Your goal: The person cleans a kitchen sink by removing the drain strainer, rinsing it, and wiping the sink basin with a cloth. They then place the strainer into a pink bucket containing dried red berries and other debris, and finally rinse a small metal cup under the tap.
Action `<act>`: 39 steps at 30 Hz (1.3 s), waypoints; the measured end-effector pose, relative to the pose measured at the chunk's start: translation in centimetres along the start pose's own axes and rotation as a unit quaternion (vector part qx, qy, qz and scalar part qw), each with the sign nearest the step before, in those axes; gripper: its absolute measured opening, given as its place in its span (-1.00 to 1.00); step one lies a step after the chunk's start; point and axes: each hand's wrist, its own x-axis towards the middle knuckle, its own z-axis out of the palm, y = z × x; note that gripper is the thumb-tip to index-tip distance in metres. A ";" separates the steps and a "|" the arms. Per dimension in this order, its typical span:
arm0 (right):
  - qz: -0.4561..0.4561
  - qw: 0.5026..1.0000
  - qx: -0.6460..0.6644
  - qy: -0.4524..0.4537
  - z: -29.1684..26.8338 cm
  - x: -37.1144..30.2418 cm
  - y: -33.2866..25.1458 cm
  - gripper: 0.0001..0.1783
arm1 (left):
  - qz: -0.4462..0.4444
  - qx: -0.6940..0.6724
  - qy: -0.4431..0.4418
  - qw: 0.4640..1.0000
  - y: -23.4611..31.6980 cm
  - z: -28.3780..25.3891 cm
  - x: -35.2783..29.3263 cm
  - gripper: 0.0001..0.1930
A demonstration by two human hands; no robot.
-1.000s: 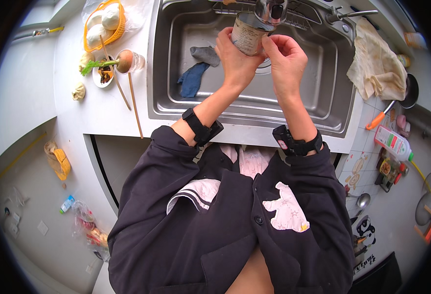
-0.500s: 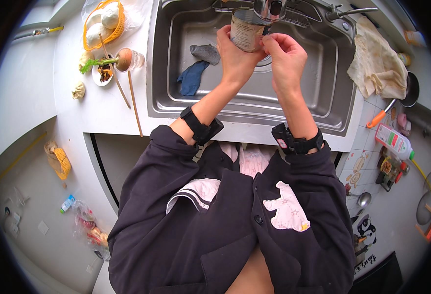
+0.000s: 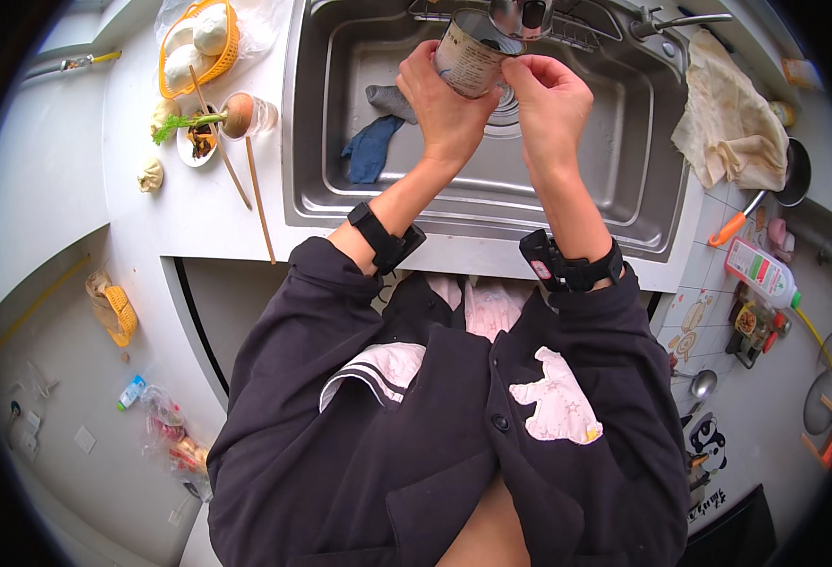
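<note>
Over the sink [image 3: 567, 213], my left hand [image 3: 449, 111] is wrapped around a tin can [image 3: 470, 62] with a pale printed label. The can is open at the top and leans to the left. My right hand [image 3: 553, 99] is closed in a pinch against the can's right side; what lies between its fingertips is hidden. Just above and right of the can's rim is the shiny metal faucet head [image 3: 520, 17]. A grey cloth [image 3: 392, 101] and a blue cloth [image 3: 371, 149] lie on the sink floor, left of my left hand.
On the left counter are a yellow basket [image 3: 232, 47] of white buns, a small plate [image 3: 187, 146], a sprouting root [image 3: 238, 113] in a clear cup and chopsticks [image 3: 261, 203]. To the right are a beige cloth [image 3: 726, 118], a pan [image 3: 795, 175] and a detergent bottle [image 3: 761, 272].
The can has tilted further left, and my left hand has moved a little left with it. My right hand stays pinched at the can's side.
</note>
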 end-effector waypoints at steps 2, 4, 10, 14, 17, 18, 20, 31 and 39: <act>0.000 1.000 0.021 -0.004 0.0 0.2 0.5 -0.91 | -0.019 -0.020 -0.008 1.000 -0.1 0.1 0.0 -0.12; -0.001 0.999 0.037 -0.011 -0.1 0.3 1.0 -0.93 | -0.040 -0.039 -0.013 0.998 0.0 0.1 -0.1 -0.12; -0.003 0.998 0.052 -0.038 -0.9 1.0 1.6 -0.95 | -0.065 -0.054 -0.028 0.996 0.3 0.0 0.1 -0.12; 0.003 0.998 0.043 -0.055 -1.2 0.7 1.9 -0.94 | -0.074 -0.060 -0.026 0.995 0.2 0.1 0.2 -0.11; -0.024 0.998 0.019 -0.056 -1.5 0.4 2.3 -0.91 | -0.100 -0.104 -0.033 0.989 -0.2 0.2 0.3 -0.07; -0.052 0.996 0.015 -0.071 -1.6 0.4 2.4 -0.90 | -0.111 -0.123 -0.038 0.985 -0.4 0.2 0.4 -0.06; -0.038 0.997 0.001 -0.071 -2.3 0.8 2.5 -0.83 | -0.123 -0.149 -0.058 0.979 -0.8 0.2 0.5 -0.03; -0.126 0.954 -0.117 -0.244 -4.9 1.8 2.4 0.06 | -0.069 -0.293 -0.305 0.904 -1.7 -1.7 1.3 -0.07; -0.153 0.946 -0.161 -0.235 -5.6 1.7 2.3 -0.05 | -0.076 -0.253 -0.372 0.890 -1.0 -3.2 2.4 -0.21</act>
